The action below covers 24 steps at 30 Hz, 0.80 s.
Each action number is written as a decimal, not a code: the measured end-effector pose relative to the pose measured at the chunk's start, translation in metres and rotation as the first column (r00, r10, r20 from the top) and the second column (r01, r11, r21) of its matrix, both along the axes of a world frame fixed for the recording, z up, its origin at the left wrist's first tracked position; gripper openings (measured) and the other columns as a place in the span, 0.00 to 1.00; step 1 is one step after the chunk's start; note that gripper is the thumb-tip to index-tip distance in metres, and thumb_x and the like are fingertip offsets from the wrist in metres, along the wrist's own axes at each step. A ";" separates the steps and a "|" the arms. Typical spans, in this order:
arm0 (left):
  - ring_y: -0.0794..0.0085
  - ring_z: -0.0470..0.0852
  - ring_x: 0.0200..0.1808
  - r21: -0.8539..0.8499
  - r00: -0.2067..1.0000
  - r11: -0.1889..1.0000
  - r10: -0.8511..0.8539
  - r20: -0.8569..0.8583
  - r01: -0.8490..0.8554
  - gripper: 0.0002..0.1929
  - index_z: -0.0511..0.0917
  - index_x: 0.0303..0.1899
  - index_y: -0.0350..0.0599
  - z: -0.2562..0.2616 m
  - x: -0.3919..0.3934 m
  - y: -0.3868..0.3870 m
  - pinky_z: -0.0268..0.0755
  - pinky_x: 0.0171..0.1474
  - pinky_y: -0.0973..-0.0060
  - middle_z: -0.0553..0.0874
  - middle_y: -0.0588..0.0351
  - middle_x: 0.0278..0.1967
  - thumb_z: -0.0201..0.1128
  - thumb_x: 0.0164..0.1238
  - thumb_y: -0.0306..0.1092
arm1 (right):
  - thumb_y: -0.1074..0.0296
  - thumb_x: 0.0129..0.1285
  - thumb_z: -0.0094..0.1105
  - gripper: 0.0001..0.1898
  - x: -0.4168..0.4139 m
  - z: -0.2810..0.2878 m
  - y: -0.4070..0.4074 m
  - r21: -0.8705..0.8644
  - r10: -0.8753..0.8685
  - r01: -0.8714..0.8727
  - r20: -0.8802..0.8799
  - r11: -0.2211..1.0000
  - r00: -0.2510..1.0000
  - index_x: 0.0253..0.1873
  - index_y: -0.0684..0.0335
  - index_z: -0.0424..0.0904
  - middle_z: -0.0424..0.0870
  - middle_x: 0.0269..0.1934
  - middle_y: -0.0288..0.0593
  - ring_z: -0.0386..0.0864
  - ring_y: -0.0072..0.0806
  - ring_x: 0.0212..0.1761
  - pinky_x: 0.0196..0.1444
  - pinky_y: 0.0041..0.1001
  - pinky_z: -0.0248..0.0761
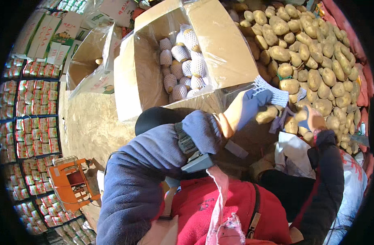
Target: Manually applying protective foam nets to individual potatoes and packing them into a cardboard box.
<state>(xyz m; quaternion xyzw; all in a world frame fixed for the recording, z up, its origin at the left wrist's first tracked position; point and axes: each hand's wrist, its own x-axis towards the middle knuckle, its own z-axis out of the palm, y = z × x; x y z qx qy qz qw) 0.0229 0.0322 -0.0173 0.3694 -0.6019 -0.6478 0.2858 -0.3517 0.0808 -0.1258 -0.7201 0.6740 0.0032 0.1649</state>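
My left hand (249,104), in a peach and blue work glove, grips a white foam net sleeve (274,93) over the edge of the potato heap. To its right, my right hand (316,118), gloved alike, has its fingers around a potato (301,115); blur hides part of the hold. Between the hands hangs a strip of purple material (280,119). In front of me, left of the heap, an open cardboard carton (223,43) with a clear plastic liner contains several potatoes in foam net sleeves (180,53).
A large potato heap (315,55) fills the right side. Another lined carton (84,72) stands farther left, near printed cartons (60,33). Stacked packs (37,107) line the left edge, with an orange metal cart (63,183) beside them. A white sack (294,153) lies by my right arm.
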 end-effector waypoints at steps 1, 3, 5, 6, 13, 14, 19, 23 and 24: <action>0.83 0.74 0.39 -0.010 1.000 1.000 -0.014 -0.024 0.014 0.09 0.78 0.46 0.37 -0.006 -0.007 0.004 0.70 0.44 0.78 0.78 0.64 0.38 0.60 0.69 0.31 | 0.50 0.40 0.77 0.42 0.024 0.039 -0.007 0.096 -0.036 0.029 0.082 0.995 0.996 0.63 0.58 0.70 0.80 0.52 0.51 0.77 0.48 0.55 0.57 0.40 0.71; 0.81 0.74 0.38 -0.200 0.997 0.979 0.019 -0.071 -0.033 0.14 0.76 0.53 0.38 -0.003 -0.005 0.015 0.70 0.41 0.77 0.75 0.64 0.40 0.62 0.67 0.27 | 0.50 0.41 0.77 0.43 0.092 0.097 -0.017 0.140 -0.037 0.004 0.230 0.990 0.973 0.63 0.58 0.69 0.80 0.53 0.51 0.76 0.46 0.58 0.59 0.38 0.69; 0.75 0.77 0.47 -0.500 0.990 0.859 -0.049 0.134 0.110 0.23 0.72 0.59 0.39 0.013 0.004 0.025 0.73 0.48 0.75 0.77 0.57 0.51 0.65 0.61 0.23 | 0.53 0.41 0.77 0.42 0.136 0.148 -0.005 0.043 0.026 -0.042 0.324 0.998 0.946 0.63 0.59 0.69 0.80 0.52 0.51 0.76 0.43 0.58 0.60 0.35 0.69; 0.72 0.78 0.51 -0.738 0.991 0.666 -0.016 0.130 0.107 0.26 0.71 0.60 0.39 0.009 0.006 0.028 0.73 0.53 0.72 0.77 0.55 0.54 0.66 0.59 0.23 | 0.56 0.42 0.78 0.41 0.151 0.166 0.000 -0.014 0.086 -0.088 0.399 0.996 0.913 0.63 0.60 0.69 0.80 0.52 0.50 0.76 0.41 0.58 0.60 0.33 0.68; 0.68 0.76 0.59 -0.536 0.955 0.841 -0.212 -0.207 0.071 0.31 0.70 0.62 0.36 0.053 0.011 0.027 0.68 0.63 0.70 0.79 0.50 0.56 0.68 0.54 0.29 | 0.64 0.68 0.50 0.18 0.144 0.129 0.014 0.285 -0.317 0.270 0.945 0.920 0.082 0.61 0.60 0.73 0.81 0.43 0.37 0.77 0.25 0.39 0.41 0.25 0.75; 0.69 0.79 0.56 -0.142 0.907 0.972 -0.227 -0.355 0.188 0.29 0.70 0.61 0.36 0.051 0.022 0.037 0.73 0.57 0.74 0.80 0.49 0.54 0.68 0.57 0.30 | 0.59 0.68 0.50 0.20 0.181 0.167 0.040 0.272 -0.337 0.320 0.926 0.907 0.168 0.61 0.61 0.72 0.81 0.48 0.38 0.79 0.26 0.43 0.45 0.27 0.75; 0.70 0.84 0.47 0.525 0.812 0.642 -0.295 -0.503 0.559 0.26 0.72 0.58 0.36 0.040 0.026 0.046 0.80 0.45 0.77 0.82 0.47 0.49 0.64 0.64 0.44 | 0.76 0.65 0.56 0.23 0.168 0.125 0.054 0.145 -0.040 -0.139 0.820 0.980 0.570 0.64 0.65 0.68 0.75 0.60 0.47 0.75 0.31 0.60 0.64 0.29 0.67; 0.69 0.83 0.48 0.522 0.740 0.652 -0.091 -0.666 0.550 0.27 0.72 0.58 0.39 0.028 0.014 0.033 0.78 0.51 0.75 0.82 0.49 0.49 0.64 0.64 0.46 | 0.76 0.62 0.60 0.18 0.159 0.146 0.040 -0.577 0.266 0.114 0.532 0.809 0.804 0.57 0.66 0.74 0.80 0.52 0.44 0.78 0.30 0.54 0.58 0.27 0.71; 0.69 0.82 0.49 0.448 0.831 0.798 -0.115 -0.545 0.404 0.27 0.70 0.60 0.41 0.026 0.013 0.028 0.76 0.53 0.74 0.81 0.50 0.51 0.65 0.63 0.44 | 0.76 0.62 0.60 0.18 0.168 0.155 0.037 -0.574 0.272 0.113 0.541 0.811 0.796 0.57 0.66 0.74 0.80 0.52 0.44 0.78 0.30 0.54 0.58 0.27 0.71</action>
